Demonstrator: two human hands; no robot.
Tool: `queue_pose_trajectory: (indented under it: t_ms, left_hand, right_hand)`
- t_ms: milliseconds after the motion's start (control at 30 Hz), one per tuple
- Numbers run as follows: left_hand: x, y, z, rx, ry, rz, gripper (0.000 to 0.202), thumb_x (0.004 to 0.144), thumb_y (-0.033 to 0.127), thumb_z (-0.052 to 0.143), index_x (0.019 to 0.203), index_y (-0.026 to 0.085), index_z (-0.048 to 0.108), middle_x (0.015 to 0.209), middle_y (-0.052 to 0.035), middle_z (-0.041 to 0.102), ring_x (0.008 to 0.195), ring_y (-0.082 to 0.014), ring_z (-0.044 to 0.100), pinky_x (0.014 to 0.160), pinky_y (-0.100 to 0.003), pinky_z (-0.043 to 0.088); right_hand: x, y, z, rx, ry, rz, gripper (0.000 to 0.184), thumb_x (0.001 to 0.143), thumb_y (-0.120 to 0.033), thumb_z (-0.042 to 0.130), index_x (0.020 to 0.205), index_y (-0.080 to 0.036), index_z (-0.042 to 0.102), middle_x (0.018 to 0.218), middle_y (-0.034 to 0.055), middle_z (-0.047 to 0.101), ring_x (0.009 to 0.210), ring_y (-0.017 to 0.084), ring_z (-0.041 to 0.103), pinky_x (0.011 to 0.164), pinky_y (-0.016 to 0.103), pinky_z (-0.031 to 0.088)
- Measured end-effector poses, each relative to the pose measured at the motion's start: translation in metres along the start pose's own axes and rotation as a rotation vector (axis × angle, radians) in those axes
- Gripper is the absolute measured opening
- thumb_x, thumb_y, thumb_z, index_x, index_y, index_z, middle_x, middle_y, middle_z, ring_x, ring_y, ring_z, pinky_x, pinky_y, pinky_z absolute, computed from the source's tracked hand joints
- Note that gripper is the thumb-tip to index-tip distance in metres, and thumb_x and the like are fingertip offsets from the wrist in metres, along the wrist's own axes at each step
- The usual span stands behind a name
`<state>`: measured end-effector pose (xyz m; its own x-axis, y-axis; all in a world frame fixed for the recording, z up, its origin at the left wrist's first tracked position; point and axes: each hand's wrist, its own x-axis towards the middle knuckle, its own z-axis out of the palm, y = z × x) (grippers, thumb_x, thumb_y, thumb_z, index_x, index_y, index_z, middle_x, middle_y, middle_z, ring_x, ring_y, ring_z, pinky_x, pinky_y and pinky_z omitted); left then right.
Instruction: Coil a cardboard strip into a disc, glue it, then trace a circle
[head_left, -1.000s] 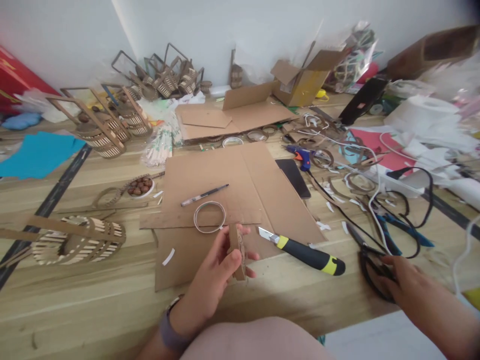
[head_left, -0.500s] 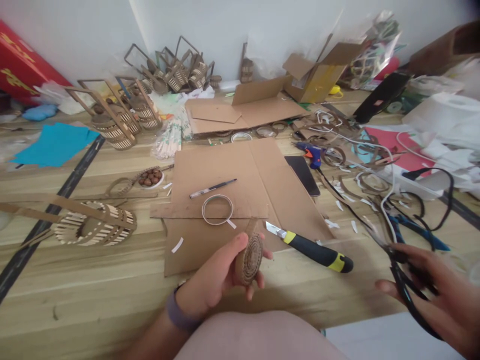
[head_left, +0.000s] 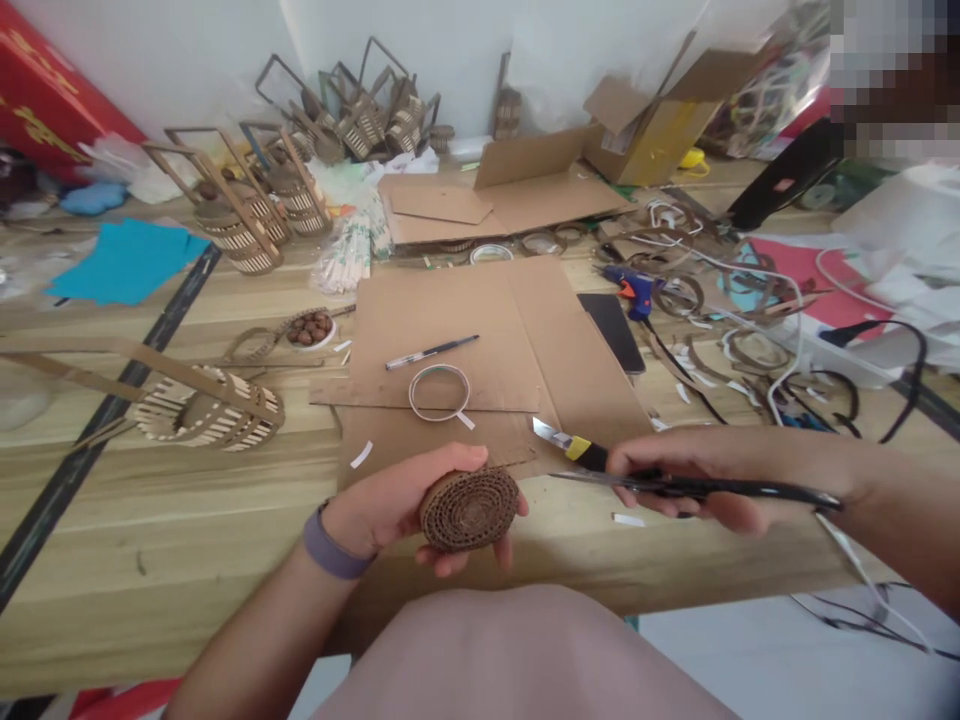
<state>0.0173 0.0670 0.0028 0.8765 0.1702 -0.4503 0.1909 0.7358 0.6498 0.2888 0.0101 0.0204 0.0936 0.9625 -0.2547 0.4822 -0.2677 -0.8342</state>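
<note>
My left hand (head_left: pixel 397 500) is closed round a coiled disc of corrugated cardboard (head_left: pixel 469 508), its spiral face turned toward me, held above the floor's near edge. My right hand (head_left: pixel 705 478) grips black scissors (head_left: pixel 675 486), blades pointing left toward the disc, tips a short way from it. A utility knife (head_left: pixel 571 444) with a yellow-and-black handle lies just behind the scissors, partly hidden by my right hand. A flat cardboard sheet (head_left: pixel 480 350) lies beyond, with a pen (head_left: pixel 431 352) and a tape ring (head_left: pixel 439 392) on it.
Slatted cardboard baskets (head_left: pixel 210 415) stand at left and at the back. A phone (head_left: pixel 615 332), a blue glue gun (head_left: pixel 634 285), cardboard rings and cables clutter the right. A blue sheet (head_left: pixel 124 262) and a bowl of nuts (head_left: pixel 309 329) lie left. My knee fills the bottom centre.
My right hand lifted the scissors from the floor at right and brought them left toward the disc. My left hand turned the disc so its spiral face shows and drew it nearer.
</note>
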Motion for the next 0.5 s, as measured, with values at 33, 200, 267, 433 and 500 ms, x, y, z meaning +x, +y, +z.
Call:
queue_pose_trajectory:
  t_ms: [33,200,267,433,500]
  left_hand:
    - [0.000,0.000,0.000,0.017,-0.014,-0.008,0.056,0.090,0.057,0.036,0.104,0.012,0.066,0.079,-0.0086,0.072,0.040,-0.0093,0.053,0.030,-0.018,0.026]
    - [0.000,0.002,-0.002,0.068,-0.072,-0.054,0.059,0.087,0.060,0.037,0.105,0.012,0.067,0.079,-0.0081,0.072,0.038,-0.0084,0.052,0.027,-0.018,0.024]
    - [0.001,0.002,-0.003,0.067,-0.106,-0.070,0.061,0.085,0.063,0.039,0.105,0.013,0.067,0.078,-0.0077,0.072,0.037,-0.0083,0.052,0.026,-0.018,0.021]
    - [0.001,0.004,-0.002,0.090,-0.138,-0.079,0.061,0.086,0.063,0.040,0.105,0.012,0.069,0.076,-0.0082,0.073,0.035,-0.0088,0.050,0.026,-0.020,0.017]
    - [0.001,0.005,-0.001,0.086,-0.139,-0.088,0.061,0.084,0.064,0.042,0.103,0.013,0.069,0.075,-0.0076,0.072,0.034,-0.0090,0.050,0.026,-0.020,0.016]
  right_hand:
    - [0.009,-0.013,-0.012,-0.014,-0.478,0.099,0.034,0.082,-0.036,0.055,0.062,-0.015,0.072,0.043,-0.0072,0.056,0.038,0.005,0.051,0.039,0.015,0.032]
    - [0.038,-0.045,-0.039,-0.029,-0.913,0.213,0.016,0.072,-0.023,0.066,0.083,-0.013,0.072,0.064,-0.0095,0.066,0.051,0.003,0.057,0.048,0.013,0.039]
    - [0.041,-0.043,-0.036,-0.041,-0.952,0.172,0.014,0.071,-0.017,0.066,0.084,-0.013,0.071,0.062,-0.0116,0.063,0.049,0.001,0.054,0.047,0.013,0.037]
    - [0.043,-0.045,-0.029,-0.063,-1.021,0.083,0.013,0.072,-0.017,0.068,0.084,-0.013,0.071,0.053,-0.0117,0.059,0.051,0.004,0.057,0.046,0.013,0.037]
    - [0.044,-0.049,-0.028,-0.057,-1.045,0.062,0.015,0.069,-0.020,0.073,0.082,-0.014,0.071,0.053,-0.0105,0.059,0.050,0.006,0.056,0.045,0.015,0.037]
